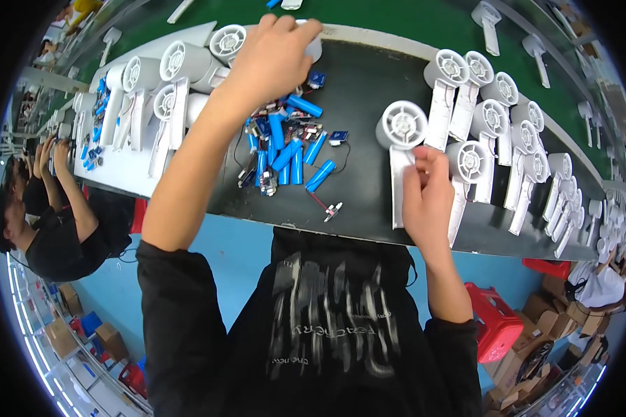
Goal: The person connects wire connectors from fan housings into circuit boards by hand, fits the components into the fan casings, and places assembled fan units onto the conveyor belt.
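My left hand (275, 59) reaches to the table's far edge, its fingers curled down over a white fan housing (314, 47) that it mostly hides. Near the front edge, my right hand (428, 194) grips the handle of a white handheld fan housing (405, 126) between thumb and fingers. The round grille of that fan points up, and its opened handle lies toward me. Between my hands lies a pile of blue cylindrical batteries (277, 132) with wires and small circuit boards. One battery (320, 176) with a wired board sits at the pile's near side.
Rows of white fan housings (490, 118) stand at the right. More fan housings (182, 61) lie on a white surface at the left. Beyond the far rim runs a green conveyor belt (389, 17) carrying fan parts. Another person (55, 229) works at the left; a red stool (492, 323) stands below right.
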Demonstrator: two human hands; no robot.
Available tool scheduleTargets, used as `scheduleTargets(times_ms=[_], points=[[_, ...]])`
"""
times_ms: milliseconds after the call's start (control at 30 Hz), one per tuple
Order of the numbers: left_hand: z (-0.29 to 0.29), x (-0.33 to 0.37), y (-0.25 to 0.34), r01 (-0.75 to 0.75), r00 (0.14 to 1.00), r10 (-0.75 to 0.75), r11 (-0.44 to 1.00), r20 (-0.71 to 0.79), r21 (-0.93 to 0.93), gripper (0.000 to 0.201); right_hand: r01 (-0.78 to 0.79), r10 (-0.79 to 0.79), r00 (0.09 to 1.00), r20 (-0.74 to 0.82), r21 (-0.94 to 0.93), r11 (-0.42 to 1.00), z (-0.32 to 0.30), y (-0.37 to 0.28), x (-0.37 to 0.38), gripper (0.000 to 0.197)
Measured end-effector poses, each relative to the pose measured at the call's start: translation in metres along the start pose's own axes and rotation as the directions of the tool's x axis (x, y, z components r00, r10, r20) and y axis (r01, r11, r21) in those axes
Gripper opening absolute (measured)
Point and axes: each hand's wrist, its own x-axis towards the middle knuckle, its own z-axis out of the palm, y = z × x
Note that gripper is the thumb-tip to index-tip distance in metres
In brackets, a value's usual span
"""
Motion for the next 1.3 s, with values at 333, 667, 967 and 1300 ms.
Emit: scheduleTargets(times_ms=[333, 667, 967, 1300], points=[[-0.01, -0.015, -0.048, 0.044, 0.993, -0.056, 0.993, 0.103, 0.113, 0.033, 0.027, -0.019, 0.958, 0.287, -0.026, 0.999, -0.029, 0.004, 0.015, 0.041], [-0.075, -0.072, 0.09, -0.014, 0.927, 0.211, 0.844, 0.31, -0.535, 0.028, 0.182, -0.163, 0.915, 0.368, -0.017, 0.983, -0.07, 0.021, 0.017, 0.04], [-0.039, -0.115, 0.116, -0.033, 0.934, 0.215, 0.847, 0.284, -0.531, 0.035, 0.343, -0.305, 0.894, 0.327, -0.064, 0.937, -0.04, -0.005, 0.042, 0.015], [-0.015, -0.094, 0.126, -0.205, 0.975, 0.224, 0.87, -0.011, -0.447, 0.03, 0.417, -0.424, 0.904, -0.059, -0.106, 0.903, 0.002, 0.01, 0.028, 0.014]])
